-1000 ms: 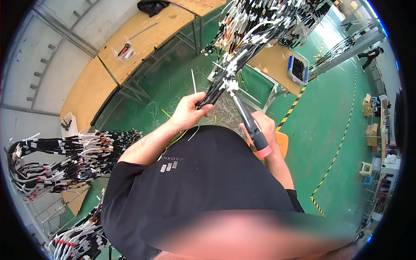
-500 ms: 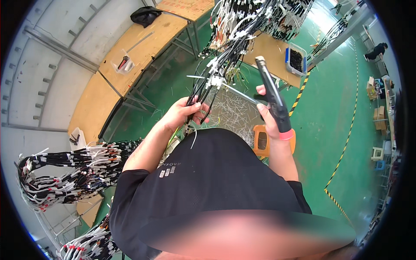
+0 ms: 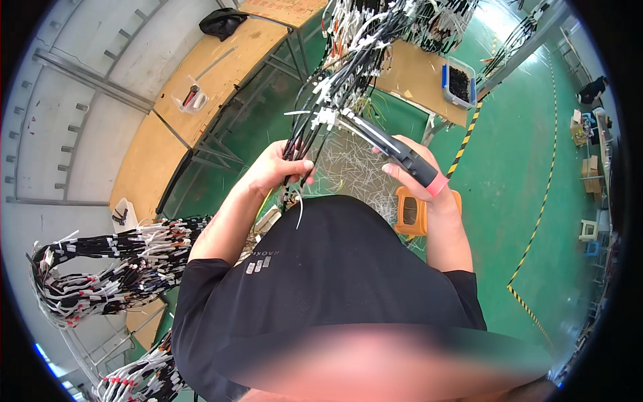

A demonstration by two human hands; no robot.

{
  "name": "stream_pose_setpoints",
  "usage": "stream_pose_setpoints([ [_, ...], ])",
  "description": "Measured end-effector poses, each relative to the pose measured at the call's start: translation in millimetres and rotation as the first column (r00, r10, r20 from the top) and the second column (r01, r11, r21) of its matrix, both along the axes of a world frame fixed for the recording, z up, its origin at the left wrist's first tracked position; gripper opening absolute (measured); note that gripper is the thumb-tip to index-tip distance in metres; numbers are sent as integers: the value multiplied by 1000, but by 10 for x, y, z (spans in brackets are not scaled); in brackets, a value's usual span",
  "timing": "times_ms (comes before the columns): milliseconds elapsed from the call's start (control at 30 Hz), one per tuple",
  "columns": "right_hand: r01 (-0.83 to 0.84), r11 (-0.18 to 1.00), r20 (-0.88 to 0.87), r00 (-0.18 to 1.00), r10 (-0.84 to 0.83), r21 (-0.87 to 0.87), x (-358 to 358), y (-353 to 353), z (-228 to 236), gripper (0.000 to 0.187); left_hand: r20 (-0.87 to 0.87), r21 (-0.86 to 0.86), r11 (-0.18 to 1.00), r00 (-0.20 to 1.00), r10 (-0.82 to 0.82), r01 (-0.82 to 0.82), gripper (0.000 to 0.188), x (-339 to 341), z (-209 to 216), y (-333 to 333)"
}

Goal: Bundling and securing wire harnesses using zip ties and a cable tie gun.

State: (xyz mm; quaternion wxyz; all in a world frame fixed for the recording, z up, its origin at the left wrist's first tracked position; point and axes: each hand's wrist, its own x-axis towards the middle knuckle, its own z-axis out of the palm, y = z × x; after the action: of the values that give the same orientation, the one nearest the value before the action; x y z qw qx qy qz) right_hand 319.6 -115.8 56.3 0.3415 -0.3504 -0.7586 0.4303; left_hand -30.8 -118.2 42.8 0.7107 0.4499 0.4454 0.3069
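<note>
A bundle of black cables [image 3: 311, 130] hangs down in front of me, with white cable ties and connectors around it. My left hand [image 3: 280, 167] is closed around its lower part, thumb across the cables. In my right hand [image 3: 416, 171] is a black cable tie gun [image 3: 395, 149] with a pink end, its nose pointing up and left. That nose meets the bundle beside a white connector cluster [image 3: 327, 116]; whether it grips a tie there I cannot tell. A loose white tie tail [image 3: 299, 211] hangs below my left hand.
Wooden tables [image 3: 228, 63] run along the left wall, holding a clear box [image 3: 190, 97] and a black bag [image 3: 223, 23]. A bin of small black parts [image 3: 458, 86] stands at the back right. Ahead is an orange stool [image 3: 410, 213]; cut tie ends litter the floor. More harnesses [image 3: 127, 268] hang left.
The cable tie gun has swung from near upright to a slant, its nose now down at the bundle where a white tie tail stuck out. The left hand keeps its hold.
</note>
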Motion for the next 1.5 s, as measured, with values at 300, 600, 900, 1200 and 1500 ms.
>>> stream_pose_setpoints([
  [300, 262, 965, -210, 944, -255, 7, -267, 189, -385, 42, 437, -109, 981, 894, -100, 163, 34, -332, 171, 100],
  [600, 159, 957, -286, 954, -86, 242, -281, 107, -153, 39, 107, -77, 997, 994, -22, 30, 54, -178, 351, -48],
  [900, 72, 925, -134, 991, -23, 373, -301, 6, 141, 37, 116, -83, 995, 993, -39, 48, 34, -141, 338, -80],
  [1200, -126, 946, -677, 727, -116, -298, -521, 66, -194, 37, 159, -94, 995, 987, 0, 15, 21, -71, 157, -90],
  [1500, -561, 726, -869, 485, -101, -398, -942, -31, -383, 40, 28, -9, 997, 996, 81, -81, 18, 144, -47, 8],
])
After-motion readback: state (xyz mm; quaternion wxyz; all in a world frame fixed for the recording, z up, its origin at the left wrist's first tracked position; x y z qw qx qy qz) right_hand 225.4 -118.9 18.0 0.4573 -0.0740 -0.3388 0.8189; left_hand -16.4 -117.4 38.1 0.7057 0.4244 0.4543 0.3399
